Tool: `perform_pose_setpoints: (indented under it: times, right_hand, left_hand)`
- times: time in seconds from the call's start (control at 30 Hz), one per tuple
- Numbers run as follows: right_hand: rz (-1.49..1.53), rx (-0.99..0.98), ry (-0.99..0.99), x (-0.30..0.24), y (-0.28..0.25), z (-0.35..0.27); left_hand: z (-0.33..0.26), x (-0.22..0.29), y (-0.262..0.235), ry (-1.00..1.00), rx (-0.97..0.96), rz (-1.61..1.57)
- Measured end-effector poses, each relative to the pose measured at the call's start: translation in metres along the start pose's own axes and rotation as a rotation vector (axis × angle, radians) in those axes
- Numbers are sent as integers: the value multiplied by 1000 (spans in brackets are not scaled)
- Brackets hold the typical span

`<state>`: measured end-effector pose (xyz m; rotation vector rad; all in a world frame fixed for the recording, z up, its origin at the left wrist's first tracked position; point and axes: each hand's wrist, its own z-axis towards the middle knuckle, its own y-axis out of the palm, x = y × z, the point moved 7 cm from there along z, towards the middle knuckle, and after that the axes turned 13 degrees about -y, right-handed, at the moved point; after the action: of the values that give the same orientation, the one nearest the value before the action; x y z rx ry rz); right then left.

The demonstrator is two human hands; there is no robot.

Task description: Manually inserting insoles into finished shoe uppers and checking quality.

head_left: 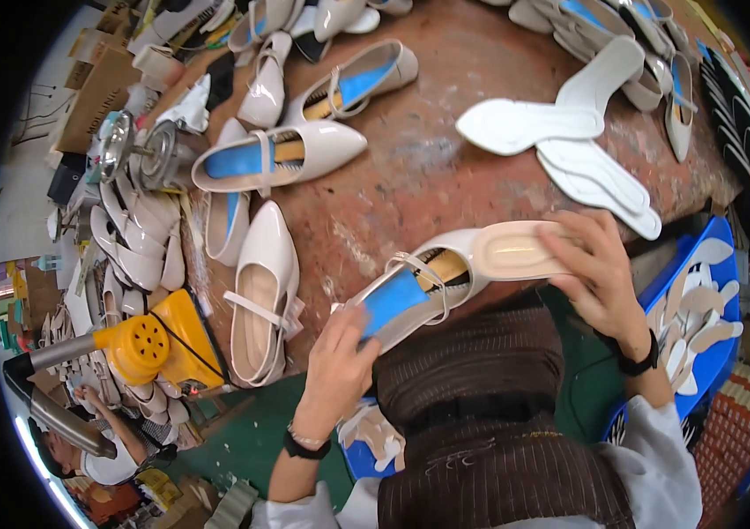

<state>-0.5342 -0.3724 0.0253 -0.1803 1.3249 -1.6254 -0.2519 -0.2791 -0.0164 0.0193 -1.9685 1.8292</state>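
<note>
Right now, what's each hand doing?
Left hand: closed on the toe end of the cream shoe.
Right hand: fingers pressing the insole at its heel.

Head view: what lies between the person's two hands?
Only the cream strapped shoe with its blue insert: left hand at one end, right hand at the other, seen in the head view.
</note>
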Motion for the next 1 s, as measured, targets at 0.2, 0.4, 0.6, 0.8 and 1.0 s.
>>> perform_pose_setpoints:
  times: [0.2,0.4,0.6,0.8,1.0]
  right_hand:
    - [40,-91,-171,-10,66,2]
    - [370,-62,-296,-41,141,39]
    - [449,-123,-309,-59,170,52]
    - [375,-286,-389,-65,184,54]
    - [488,-416,-648,-75,198,50]
  left_hand:
    - [-23,-32,56,-240,271,-342]
    - [-28,-40,82,-336,500,-668]
    - [-24,-38,77,-308,515,-650]
    - [-26,-42,79,-276,496,-671]
    - [-26,-47,76,-243,426,-763]
